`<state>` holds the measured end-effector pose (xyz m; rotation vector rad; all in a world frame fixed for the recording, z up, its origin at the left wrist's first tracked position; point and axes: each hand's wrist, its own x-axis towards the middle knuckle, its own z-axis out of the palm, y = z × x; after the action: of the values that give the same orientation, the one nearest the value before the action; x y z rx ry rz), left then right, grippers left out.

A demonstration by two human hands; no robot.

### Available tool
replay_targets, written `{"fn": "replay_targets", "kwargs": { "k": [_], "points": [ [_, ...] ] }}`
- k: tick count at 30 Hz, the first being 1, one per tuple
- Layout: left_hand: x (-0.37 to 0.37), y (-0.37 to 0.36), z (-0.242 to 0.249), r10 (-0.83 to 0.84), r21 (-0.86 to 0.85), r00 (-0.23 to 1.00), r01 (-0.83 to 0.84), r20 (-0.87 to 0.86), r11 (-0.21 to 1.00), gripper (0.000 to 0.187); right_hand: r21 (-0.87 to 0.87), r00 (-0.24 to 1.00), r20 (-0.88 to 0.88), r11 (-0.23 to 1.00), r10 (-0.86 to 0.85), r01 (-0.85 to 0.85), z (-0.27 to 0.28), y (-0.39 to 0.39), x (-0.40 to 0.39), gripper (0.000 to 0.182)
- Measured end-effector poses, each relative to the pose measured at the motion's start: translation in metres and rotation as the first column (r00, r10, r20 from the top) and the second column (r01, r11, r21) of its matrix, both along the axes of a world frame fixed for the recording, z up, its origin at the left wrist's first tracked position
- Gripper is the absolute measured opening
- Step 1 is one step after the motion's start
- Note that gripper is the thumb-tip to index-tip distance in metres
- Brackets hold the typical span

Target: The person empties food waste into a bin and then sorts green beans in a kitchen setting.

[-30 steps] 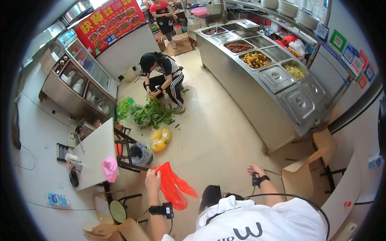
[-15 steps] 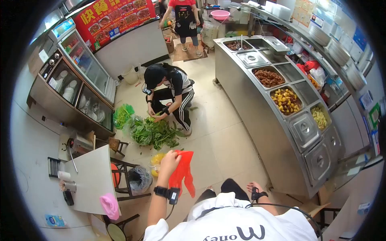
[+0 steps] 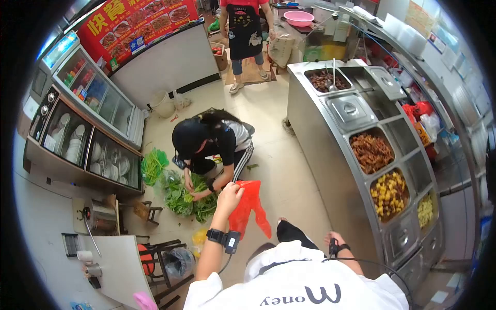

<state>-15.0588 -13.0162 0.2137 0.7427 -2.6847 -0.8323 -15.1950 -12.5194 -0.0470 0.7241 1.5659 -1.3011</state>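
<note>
Raised in front of me, my left hand [image 3: 230, 198] is closed on the top of a thin red plastic bag [image 3: 249, 206], which hangs down in two loose strips. Low at my right side, beside the steel serving counter [image 3: 315, 139], my right hand [image 3: 335, 241] has its fingers apart and holds nothing. Beyond the bag, a crouching person in a black cap [image 3: 189, 138] handles leafy greens [image 3: 181, 199] on the floor with both hands. Green stalks in a plastic bag [image 3: 154, 166] lie just left of the greens.
Food trays [image 3: 372, 152] fill the counter on my right. To my left are a white table [image 3: 116, 266], a lined bin [image 3: 179, 262] and a yellow bag [image 3: 199, 238]. Another person in a black apron [image 3: 245, 33] stands at the back.
My view has moved forward, nearer the crouching person and counter. The red bag, still in my left hand, now overlaps the area beside the greens. My right hand still hangs low.
</note>
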Motion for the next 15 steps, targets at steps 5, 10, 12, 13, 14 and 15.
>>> {"fn": "replay_targets", "kwargs": {
  "k": [5,10,12,13,14,15],
  "points": [
    [-0.106,-0.066,0.017,0.097,0.074,0.992,-0.092,-0.075,0.993,0.026,-0.014,0.934,-0.156,0.945,0.321,-0.327,0.047,-0.187,-0.165,0.030],
    [-0.209,-0.137,0.023,0.135,0.153,0.988,-0.123,-0.071,0.981,0.026,-0.242,0.896,-0.146,0.863,0.420,-0.444,0.111,-0.395,-0.289,0.036],
    [-0.253,-0.178,0.014,0.103,0.115,0.992,-0.095,-0.073,0.989,0.027,-0.250,0.831,-0.238,0.795,0.503,-0.553,0.137,-0.472,-0.321,0.043],
    [-0.277,-0.198,0.014,0.099,0.112,0.994,-0.092,-0.051,0.989,0.027,-0.275,0.794,-0.288,0.748,0.536,-0.604,0.137,-0.505,-0.341,0.047],
    [-0.302,-0.220,0.013,0.094,0.108,0.994,-0.088,-0.048,0.990,0.027,-0.293,0.755,-0.337,0.700,0.562,-0.651,0.140,-0.536,-0.358,0.050],
    [-0.325,-0.240,0.012,0.088,0.105,0.995,-0.082,-0.049,0.991,0.027,-0.239,0.721,-0.345,0.686,0.601,-0.687,0.154,-0.567,-0.367,0.054]
  ]
}}
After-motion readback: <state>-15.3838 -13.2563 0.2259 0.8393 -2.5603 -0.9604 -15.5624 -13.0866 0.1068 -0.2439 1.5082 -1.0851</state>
